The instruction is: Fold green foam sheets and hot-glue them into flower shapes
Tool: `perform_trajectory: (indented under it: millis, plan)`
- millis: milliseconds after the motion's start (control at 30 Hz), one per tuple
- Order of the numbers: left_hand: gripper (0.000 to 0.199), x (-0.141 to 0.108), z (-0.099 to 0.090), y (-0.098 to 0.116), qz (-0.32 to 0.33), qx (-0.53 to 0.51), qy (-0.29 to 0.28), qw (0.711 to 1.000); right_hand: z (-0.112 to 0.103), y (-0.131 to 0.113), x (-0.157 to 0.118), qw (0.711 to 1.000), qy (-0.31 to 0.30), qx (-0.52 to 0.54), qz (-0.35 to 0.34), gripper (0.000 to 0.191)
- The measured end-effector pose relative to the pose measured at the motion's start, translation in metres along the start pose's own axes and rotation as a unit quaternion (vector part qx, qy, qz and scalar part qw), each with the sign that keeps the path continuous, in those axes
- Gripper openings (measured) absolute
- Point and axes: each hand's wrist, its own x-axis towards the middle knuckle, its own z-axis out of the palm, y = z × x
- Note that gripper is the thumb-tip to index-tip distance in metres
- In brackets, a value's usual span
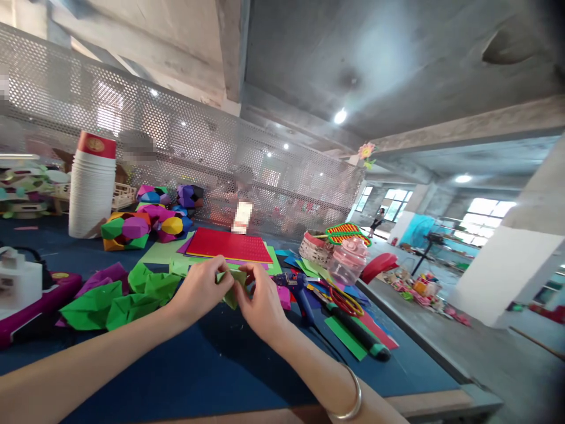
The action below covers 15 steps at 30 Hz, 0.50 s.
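Observation:
Both hands meet over the blue table, pinching a small folded piece of green paper (233, 297). My left hand (205, 285) is closed on its left side, and my right hand (262, 297) grips its right side, partly hiding it. Just right of the fingers lies a blue glue gun (298, 288). Behind the hands, a red dotted sheet (232, 244) tops a stack of coloured paper. To the left of my left hand are several folded green paper pieces (128, 297).
A stack of paper cups (92, 188) and colourful paper balls (132, 227) stand at the back left. On the right are a pink-lidded jar (348, 262), a woven basket (314, 247), a black-handled tool (359, 333) and scissors (344, 300). A perforated screen (212, 165) runs behind the table.

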Motion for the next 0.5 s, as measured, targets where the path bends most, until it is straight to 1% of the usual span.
perform_trajectory:
  millis: [67,133,167,233,333,400,500]
  plan:
    - [0.01,0.002,-0.004,-0.002,-0.029,-0.001,0.028,0.999,0.004,0.003,0.0,0.994,-0.025,0.073,0.078,0.033]
    - [0.01,0.002,-0.006,-0.003,-0.058,-0.017,0.041,0.997,0.007,0.006,0.0,0.981,-0.039,0.13,0.136,0.027]
    - [0.01,0.001,-0.006,-0.004,-0.067,-0.033,0.039,0.996,0.008,0.008,0.001,0.978,-0.033,0.144,0.148,0.022]
    - [0.011,0.001,-0.004,-0.006,-0.072,-0.071,0.021,0.995,0.008,0.012,0.004,0.981,-0.004,0.137,0.137,0.016]
    - [0.01,0.0,0.004,-0.011,-0.062,-0.111,-0.014,0.992,0.004,0.018,0.007,0.993,0.03,0.078,0.085,0.014]
    - [0.014,0.0,0.009,-0.014,-0.043,-0.147,-0.038,0.987,0.001,0.021,0.007,0.997,0.021,0.041,0.06,0.01]
    - [0.025,0.0,0.012,-0.017,-0.013,-0.194,-0.067,0.979,-0.001,0.022,0.006,0.999,-0.019,0.008,0.046,0.007]
